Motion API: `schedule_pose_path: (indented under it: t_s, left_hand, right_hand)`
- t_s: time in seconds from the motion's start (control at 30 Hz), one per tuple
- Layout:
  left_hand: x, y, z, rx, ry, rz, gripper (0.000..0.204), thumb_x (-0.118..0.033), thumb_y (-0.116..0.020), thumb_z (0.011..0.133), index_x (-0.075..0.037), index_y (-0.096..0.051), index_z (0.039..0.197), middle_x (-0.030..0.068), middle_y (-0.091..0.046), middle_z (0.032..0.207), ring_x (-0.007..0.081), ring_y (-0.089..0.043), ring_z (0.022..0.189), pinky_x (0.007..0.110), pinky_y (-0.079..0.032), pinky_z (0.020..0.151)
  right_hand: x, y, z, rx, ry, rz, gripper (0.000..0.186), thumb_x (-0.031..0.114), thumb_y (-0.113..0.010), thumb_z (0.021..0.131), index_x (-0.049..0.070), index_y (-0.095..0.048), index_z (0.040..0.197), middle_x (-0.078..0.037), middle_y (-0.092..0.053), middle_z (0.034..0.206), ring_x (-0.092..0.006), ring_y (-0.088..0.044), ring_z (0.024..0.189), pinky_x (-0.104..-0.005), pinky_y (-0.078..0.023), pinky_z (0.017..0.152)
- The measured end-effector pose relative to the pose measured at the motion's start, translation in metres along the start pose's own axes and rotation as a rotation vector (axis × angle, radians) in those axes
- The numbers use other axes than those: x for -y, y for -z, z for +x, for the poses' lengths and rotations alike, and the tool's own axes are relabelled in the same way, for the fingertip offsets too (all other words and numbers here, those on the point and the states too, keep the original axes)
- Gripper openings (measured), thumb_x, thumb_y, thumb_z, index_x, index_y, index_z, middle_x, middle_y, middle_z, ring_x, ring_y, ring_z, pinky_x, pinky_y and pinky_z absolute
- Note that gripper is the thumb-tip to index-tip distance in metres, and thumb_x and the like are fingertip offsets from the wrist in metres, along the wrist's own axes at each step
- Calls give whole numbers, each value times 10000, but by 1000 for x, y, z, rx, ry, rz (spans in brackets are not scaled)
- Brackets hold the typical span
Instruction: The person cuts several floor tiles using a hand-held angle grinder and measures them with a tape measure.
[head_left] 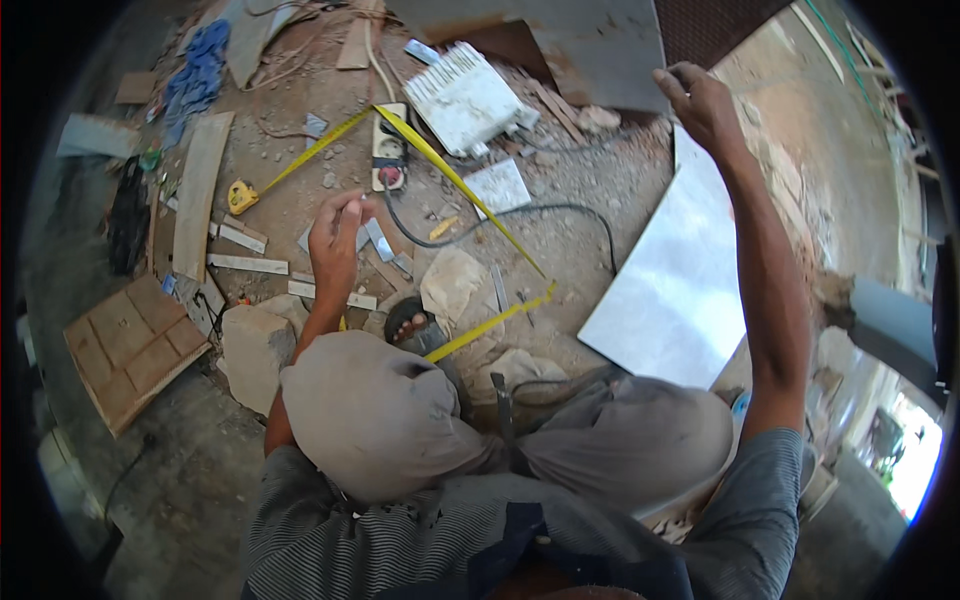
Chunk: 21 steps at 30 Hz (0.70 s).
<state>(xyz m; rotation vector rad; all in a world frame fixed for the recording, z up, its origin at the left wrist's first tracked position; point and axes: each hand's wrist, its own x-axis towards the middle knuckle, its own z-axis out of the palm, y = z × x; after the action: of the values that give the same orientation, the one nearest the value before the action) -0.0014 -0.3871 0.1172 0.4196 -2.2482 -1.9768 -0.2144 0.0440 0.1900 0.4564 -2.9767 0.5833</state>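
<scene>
My left hand [337,235] is raised over the rubble, thumb and fingers drawn together; whatever they pinch is too small to make out. Farther out on the right, my right hand [705,105] is closed near the corner of a grey metal sheet [615,45], above a large glossy white panel [665,290]. A tiny pale spot shows between its fingers, too small to name. A yellow tape measure [241,197] lies left of my left hand. Its blade [430,152] runs out over a power strip [389,150], folds, and comes back toward my legs.
A white finned casing [462,98] lies beyond the power strip. Dark cable [560,207] curves across the dirt. Planks [203,195], a blue cloth [197,75], a stone block [255,355] and a flattened cardboard piece [135,345] lie to the left. A brown patterned sheet [715,30] is at the far right.
</scene>
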Motion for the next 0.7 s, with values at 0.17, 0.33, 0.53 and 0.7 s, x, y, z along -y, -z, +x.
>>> schedule_pose_path:
  t_s: [0.17,0.33,0.53,0.7]
  left_hand:
    - [-39,-66,21,524,-295,246,211,-138,-546,943,2,-600,1093,109,-662,992,208,-635,889,305,-485,823]
    - [-12,-150,30,1228,-827,765,344,-110,-604,835,-21,-569,1165,188,-597,1098,344,-574,1021,424,-476,845]
    - [15,-178,39,1622,-866,1557,404,-80,-578,790,-46,-584,1193,149,-658,932,304,-640,876,419,-487,801]
    - [-29,-166,39,1333,-1158,1153,366,-131,-575,844,-83,-577,1207,106,-658,814,264,-631,684,395,-471,682]
  right_hand:
    - [-8,-35,-169,375,-198,315,227,145,-531,933,6,-585,1105,-168,-664,979,-288,-636,877,-362,-496,800]
    - [15,-67,-306,460,-356,559,311,183,-567,899,-3,-596,1147,-204,-646,1082,-335,-639,946,-400,-491,855]
    - [55,-80,-338,364,-604,857,368,258,-563,913,-10,-590,1164,-217,-657,1000,-298,-648,895,-381,-489,809]
    - [70,-79,-291,367,-598,1101,467,320,-531,945,6,-492,1289,-193,-650,1007,-252,-659,849,-357,-521,744]
